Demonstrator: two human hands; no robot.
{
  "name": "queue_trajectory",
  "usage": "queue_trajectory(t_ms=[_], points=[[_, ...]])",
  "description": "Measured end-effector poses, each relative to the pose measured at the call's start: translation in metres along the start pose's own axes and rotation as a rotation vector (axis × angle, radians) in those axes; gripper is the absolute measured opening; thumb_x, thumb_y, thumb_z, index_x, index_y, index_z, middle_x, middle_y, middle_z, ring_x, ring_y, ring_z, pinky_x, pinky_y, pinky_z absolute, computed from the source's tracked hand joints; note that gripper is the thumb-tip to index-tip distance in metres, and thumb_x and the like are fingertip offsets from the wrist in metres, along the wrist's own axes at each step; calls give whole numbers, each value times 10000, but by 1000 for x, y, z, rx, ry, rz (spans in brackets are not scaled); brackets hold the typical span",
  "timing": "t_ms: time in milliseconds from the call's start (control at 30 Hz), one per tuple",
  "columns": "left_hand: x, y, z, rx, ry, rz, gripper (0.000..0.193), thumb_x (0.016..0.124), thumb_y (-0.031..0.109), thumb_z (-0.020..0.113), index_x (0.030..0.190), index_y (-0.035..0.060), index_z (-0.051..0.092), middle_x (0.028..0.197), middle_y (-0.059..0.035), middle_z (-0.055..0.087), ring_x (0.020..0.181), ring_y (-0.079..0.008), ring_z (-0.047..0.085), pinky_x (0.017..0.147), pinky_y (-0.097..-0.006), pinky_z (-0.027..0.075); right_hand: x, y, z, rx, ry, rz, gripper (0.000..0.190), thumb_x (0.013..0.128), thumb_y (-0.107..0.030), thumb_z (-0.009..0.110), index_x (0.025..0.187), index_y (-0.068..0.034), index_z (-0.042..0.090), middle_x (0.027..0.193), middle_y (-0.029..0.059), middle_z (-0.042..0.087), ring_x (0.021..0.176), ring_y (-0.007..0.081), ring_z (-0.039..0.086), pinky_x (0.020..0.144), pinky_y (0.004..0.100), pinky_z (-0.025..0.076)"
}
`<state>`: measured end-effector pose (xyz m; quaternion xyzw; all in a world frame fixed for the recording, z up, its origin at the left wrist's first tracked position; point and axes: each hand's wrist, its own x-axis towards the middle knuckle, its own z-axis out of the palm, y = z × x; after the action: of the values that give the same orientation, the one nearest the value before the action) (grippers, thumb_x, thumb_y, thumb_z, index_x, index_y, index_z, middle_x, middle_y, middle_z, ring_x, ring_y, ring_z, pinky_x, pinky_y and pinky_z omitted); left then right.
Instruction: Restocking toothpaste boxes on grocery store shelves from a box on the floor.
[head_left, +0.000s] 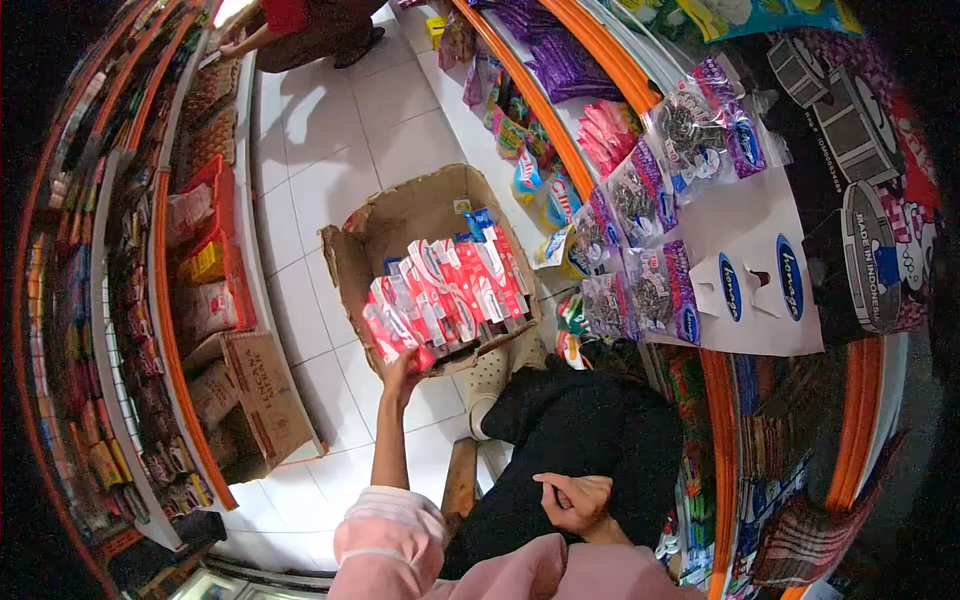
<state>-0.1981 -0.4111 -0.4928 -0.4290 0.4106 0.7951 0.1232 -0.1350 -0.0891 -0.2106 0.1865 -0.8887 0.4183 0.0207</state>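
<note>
An open cardboard box sits on the tiled floor before me, its upper edges ragged. Inside are several red-and-white cartons standing in rows, with a few blue packages behind them. At the box's near left corner, my left hand grips a red-and-white package; its fingers are partly hidden. My right hand rests over my dark-clothed lap, loosely curled, with nothing visible in it.
Packed shelves with orange edges line the left side. Below stand a red crate and a cardboard carton. At right, packs of metal scourers hang on a white card. Another person stands farther along the aisle.
</note>
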Motion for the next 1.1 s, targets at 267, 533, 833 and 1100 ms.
queue_trajectory(t_ms=[267, 533, 833, 1100], points=[[-91, 12, 32, -87, -80, 53, 401, 843, 261, 589, 1162, 26, 523, 1055, -66, 609, 963, -183, 586, 865, -345, 462, 0, -1, -1, -3, 13, -4, 191, 682, -6, 649, 848, -90, 693, 415, -40, 385, 328, 79, 402, 357, 227, 309], [-259, 59, 142, 476, -415, 122, 657, 774, 204, 678, 1308, 29, 338, 1097, -89, 546, 947, -161, 565, 808, -321, 477, 62, -35, -17, 501, -35, 298, 804, 658, -212, 785, 1322, -22, 373, 1149, 158, 526, 1066, 256, 549, 922, 359, 428], [-231, 63, 183, 347, -1009, 455, 617, 872, 491, 372, 1014, -47, 641, 1031, -178, 616, 999, -283, 547, 929, -375, 368, 47, -4, -34, 976, -10, 638, 640, 714, -195, 641, 1249, -5, 346, 972, 152, 558, 937, 244, 588, 851, 366, 475], [33, 54, 134, 722, 440, 352, 809, 706, 544, 697, 1086, -127, 453, 945, -194, 565, 842, -299, 564, 783, -429, 464, 5, 24, -56, 1437, -251, 823, 657, 691, -306, 668, 1208, -12, 389, 801, 114, 491, 708, 232, 558, 680, 378, 470]])
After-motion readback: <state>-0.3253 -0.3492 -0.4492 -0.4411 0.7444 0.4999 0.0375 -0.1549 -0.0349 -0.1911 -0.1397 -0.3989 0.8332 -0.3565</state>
